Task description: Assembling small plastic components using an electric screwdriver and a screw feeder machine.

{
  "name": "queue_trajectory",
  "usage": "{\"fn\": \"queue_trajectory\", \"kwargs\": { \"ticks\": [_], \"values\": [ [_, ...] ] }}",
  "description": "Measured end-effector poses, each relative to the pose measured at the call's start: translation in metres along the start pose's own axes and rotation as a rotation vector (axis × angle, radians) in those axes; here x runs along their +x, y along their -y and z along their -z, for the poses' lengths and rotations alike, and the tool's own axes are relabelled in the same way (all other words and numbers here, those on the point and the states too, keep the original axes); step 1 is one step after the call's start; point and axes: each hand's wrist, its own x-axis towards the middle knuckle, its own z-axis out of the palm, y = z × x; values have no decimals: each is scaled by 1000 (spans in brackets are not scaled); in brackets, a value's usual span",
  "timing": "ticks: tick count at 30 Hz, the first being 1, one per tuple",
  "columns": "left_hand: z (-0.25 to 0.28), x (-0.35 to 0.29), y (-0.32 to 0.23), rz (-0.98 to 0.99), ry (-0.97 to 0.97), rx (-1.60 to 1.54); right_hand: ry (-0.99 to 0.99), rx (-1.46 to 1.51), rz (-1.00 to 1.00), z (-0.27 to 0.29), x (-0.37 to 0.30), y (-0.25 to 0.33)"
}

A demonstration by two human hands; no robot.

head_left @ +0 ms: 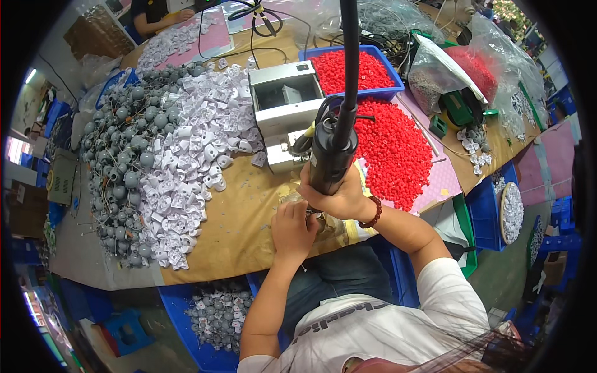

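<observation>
A black power driver (331,163) stands nearly upright over the near edge of the desk (239,214), its lower end hidden by the hands. The right hand (346,200) is wrapped around its body, a dark red bead bracelet (375,213) on that wrist. The left hand (292,229) is just beside it at the driver's lower end, fingers curled; whether it grips anything cannot be told. Just beyond sits a white metal box-like machine (290,116). To its right, a heap of small red parts (395,152) lies in front of a blue tray (380,93) of similar pieces. To its left spread white plastic parts (180,180), then grey round parts (118,165) with wires.
</observation>
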Motion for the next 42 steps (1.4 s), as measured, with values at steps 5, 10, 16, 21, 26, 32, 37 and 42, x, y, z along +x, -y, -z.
{"fn": "queue_trajectory", "kwargs": {
  "ticks": [5, 10, 16, 21, 26, 32, 37, 42],
  "values": [
    [7, 1, 2, -24, 57, -25, 66, -120, 119, 4, -9, -17],
    [8, 0, -1, -30, 79, -26, 169, -63, -88, 20, -45, -55],
    [9, 2, 1, -13, 103, -75, 136, -72, -289, 16, -46, -55],
    [-1, -2, 9, -33, 113, -123, 224, -316, -9, 16, -49, -59],
    [7, -1, 3, 23, 141, -128, 168, -238, 38, 7, -33, -30],
    [5, -1, 0, 43, 101, -91, 200, -134, -50, 9, -28, -24],
    [4, -3, -1, 29, 8, -31, 32, -42, -140, 22, -10, -13],
    [8, -7, -6, 4, -33, -38, -423, -101, -224, 63, 15, -28]
  ]
}}
